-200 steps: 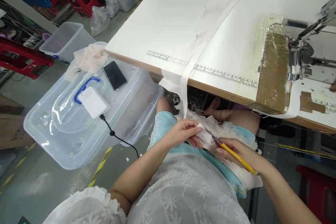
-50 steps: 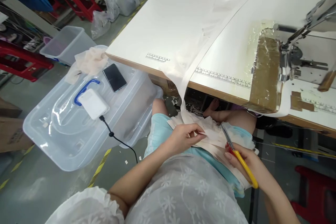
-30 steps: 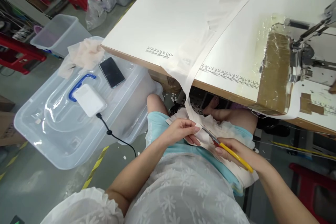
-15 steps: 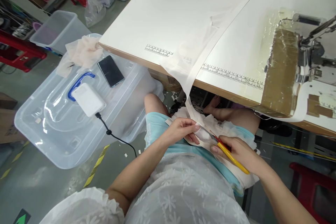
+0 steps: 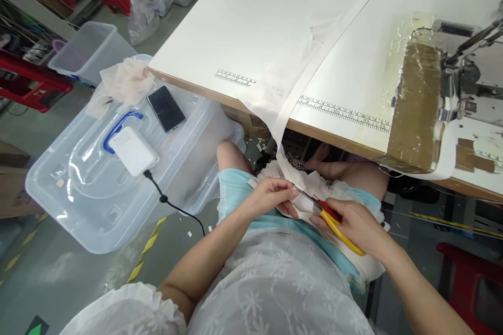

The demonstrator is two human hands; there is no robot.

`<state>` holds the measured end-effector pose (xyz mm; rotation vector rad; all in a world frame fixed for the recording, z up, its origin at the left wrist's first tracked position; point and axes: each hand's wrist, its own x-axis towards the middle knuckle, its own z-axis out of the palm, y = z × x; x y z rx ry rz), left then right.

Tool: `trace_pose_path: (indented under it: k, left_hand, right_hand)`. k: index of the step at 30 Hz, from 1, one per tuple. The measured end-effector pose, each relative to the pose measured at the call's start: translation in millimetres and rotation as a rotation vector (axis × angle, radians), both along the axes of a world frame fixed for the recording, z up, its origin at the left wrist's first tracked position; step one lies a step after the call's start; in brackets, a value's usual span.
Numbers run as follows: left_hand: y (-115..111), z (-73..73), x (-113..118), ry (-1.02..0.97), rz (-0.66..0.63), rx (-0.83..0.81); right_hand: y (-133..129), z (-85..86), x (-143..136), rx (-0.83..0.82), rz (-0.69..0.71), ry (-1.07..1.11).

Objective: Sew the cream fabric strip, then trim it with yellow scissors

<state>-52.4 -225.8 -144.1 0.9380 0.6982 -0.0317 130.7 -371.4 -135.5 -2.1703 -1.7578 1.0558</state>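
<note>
My left hand (image 5: 275, 196) pinches a pale cream fabric strip (image 5: 286, 165) above my lap. From there the strip runs up over the table edge and across the tabletop. In my right hand (image 5: 349, 225) are scissors (image 5: 340, 233) with yellow and red handles. Their blades point left and reach the fabric just beside my left fingertips. More of the pale fabric, some of it ruffled, lies across my thighs. Whether the blades have cut into the strip is too small to tell.
A white table (image 5: 236, 26) with printed rulers fills the upper middle. At right stands a sewing machine (image 5: 463, 78). On my left, a lidded clear plastic box (image 5: 70, 209) bears a phone (image 5: 165, 108), a white power bank (image 5: 133, 151) with a black cable, and crumpled fabric (image 5: 128, 81).
The scissors have turned slightly in my right hand, and their handles now look spread farther apart. My left hand keeps its pinch in nearly the same place. The view has shifted slightly.
</note>
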Motion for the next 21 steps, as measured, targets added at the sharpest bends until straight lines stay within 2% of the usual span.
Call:
trace_pose_path:
  k: [4,7,9,11,12,13,14,15,16,17,19,21]
  left_hand:
    - [0.4,-1.5,0.3,0.022,0.001,0.022]
    - [-8.2,-5.4,6.0,0.006,-0.025,0.027]
    - [-15.1,-2.8,12.1,-0.040,-0.093,0.004]
    - [-14.9,9.3,19.4,-0.092,-0.234,0.056]
    - [-10.1,19.6,23.6,-0.112,-0.312,0.172]
    - [-1.6,32.6,28.4,-0.120,-0.368,0.356]
    - [10.4,47.6,34.2,-0.117,-0.392,0.606]
    - [25.5,63.5,41.6,-0.104,-0.371,0.908]
    - [42.7,79.0,50.7,-0.064,-0.287,1.177]
    - [61.2,92.8,61.9,-0.016,-0.243,1.384]
    - [97.6,111.8,89.9,0.111,-0.190,1.678]
    - [128.1,117.8,121.9,0.280,-0.234,1.806]
  right_hand:
    - [-1.7,-2.4,3.8,-0.017,-0.077,0.068]
    - [-0.2,0.0,-1.0,0.047,-0.169,0.267]
    - [2.5,2.9,-8.6,0.137,-0.254,0.410]
    - [3.9,5.4,-15.6,0.245,-0.349,0.463]
    - [3.2,6.3,-17.4,0.296,-0.386,0.449]
    - [1.2,7.3,-17.8,0.350,-0.411,0.413]
    - [-2.0,8.4,-16.6,0.405,-0.429,0.360]
    - [-6.6,9.7,-14.2,0.452,-0.448,0.298]
    - [-12.3,11.4,-11.0,0.490,-0.467,0.240]
    - [-19.1,13.4,-7.2,0.527,-0.486,0.195]
    - [-35.3,17.7,1.0,0.581,-0.531,0.155]
    - [-55.9,21.1,10.0,0.620,-0.596,0.127]
